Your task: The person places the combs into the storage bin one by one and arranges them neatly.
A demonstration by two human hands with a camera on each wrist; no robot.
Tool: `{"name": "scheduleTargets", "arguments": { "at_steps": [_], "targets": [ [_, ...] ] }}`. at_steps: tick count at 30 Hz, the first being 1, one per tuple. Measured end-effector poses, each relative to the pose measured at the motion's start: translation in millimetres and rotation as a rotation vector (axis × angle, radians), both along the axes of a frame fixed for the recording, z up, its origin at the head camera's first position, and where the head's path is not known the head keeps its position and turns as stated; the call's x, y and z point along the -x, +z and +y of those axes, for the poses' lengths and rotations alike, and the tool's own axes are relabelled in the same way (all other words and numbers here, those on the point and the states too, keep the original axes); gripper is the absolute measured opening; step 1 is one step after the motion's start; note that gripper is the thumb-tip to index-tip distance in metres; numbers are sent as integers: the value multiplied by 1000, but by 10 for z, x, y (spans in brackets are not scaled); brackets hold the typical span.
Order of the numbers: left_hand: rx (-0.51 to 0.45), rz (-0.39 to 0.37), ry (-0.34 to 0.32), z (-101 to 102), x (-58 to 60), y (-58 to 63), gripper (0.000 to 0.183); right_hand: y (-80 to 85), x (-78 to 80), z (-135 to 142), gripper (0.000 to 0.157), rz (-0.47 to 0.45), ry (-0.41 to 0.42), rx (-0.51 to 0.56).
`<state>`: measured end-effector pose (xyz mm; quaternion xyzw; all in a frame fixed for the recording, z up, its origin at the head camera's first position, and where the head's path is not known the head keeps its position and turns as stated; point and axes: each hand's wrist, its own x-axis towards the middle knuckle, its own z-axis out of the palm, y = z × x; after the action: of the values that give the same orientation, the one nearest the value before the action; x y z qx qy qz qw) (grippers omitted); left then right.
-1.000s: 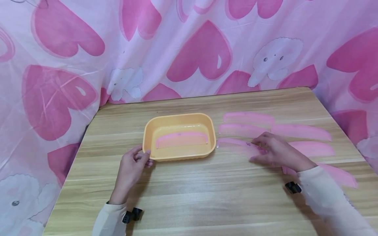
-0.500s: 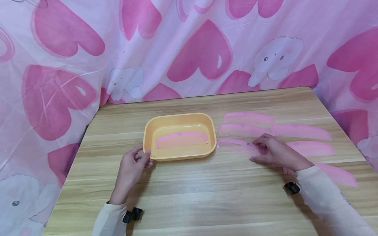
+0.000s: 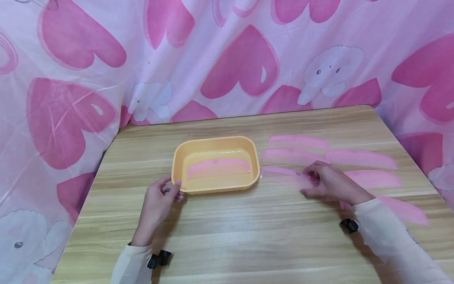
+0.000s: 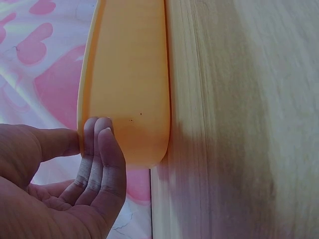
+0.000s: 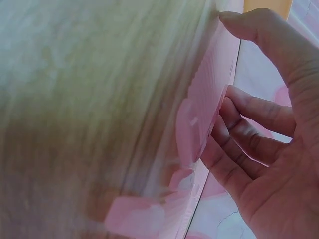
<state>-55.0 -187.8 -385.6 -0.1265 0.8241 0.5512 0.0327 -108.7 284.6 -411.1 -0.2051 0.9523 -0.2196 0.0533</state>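
Observation:
My left hand [image 3: 159, 202] holds the near left corner of a yellow-orange plastic tray [image 3: 216, 188], with its thumb over the rim and fingers against the outer wall [image 4: 129, 89]. One pink comb [image 3: 218, 165] lies inside the tray, teeth toward me. To the right, my right hand [image 3: 335, 183] grips the right part of another pink comb [image 3: 283, 176] lying on the table. Its fingers touch the spine side and the thumb is at the teeth side. In the right wrist view, the fingertips meet the edge of this comb [image 5: 192, 129]; the hand hides part of it in the head view.
Several more pink combs lie at the right: two behind the gripped one [image 3: 298, 141], others farther right [image 3: 365, 158], one partly under the right sleeve [image 3: 408, 211]. The wooden table [image 3: 248, 236] backs onto a pink heart-patterned cloth [image 3: 244, 63].
Almost nothing differs. My right forearm has shifted very slightly left, while the tray, the combs and my left hand stay in place.

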Motion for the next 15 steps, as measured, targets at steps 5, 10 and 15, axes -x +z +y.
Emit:
{"name": "scheduleTargets", "arguments": {
  "at_steps": [5,10,15],
  "targets": [
    [-1,-9,-1,-6,-6,12,44,9,8,-2,53,-17,-2,-7],
    [2,-6,-2,-9,-4,9,45,23,11,-10,53,-28,4,-22],
    [6,-5,-4,-14,-3,7,46,50,10,-15,53,-41,2,-34]
  ]
}}
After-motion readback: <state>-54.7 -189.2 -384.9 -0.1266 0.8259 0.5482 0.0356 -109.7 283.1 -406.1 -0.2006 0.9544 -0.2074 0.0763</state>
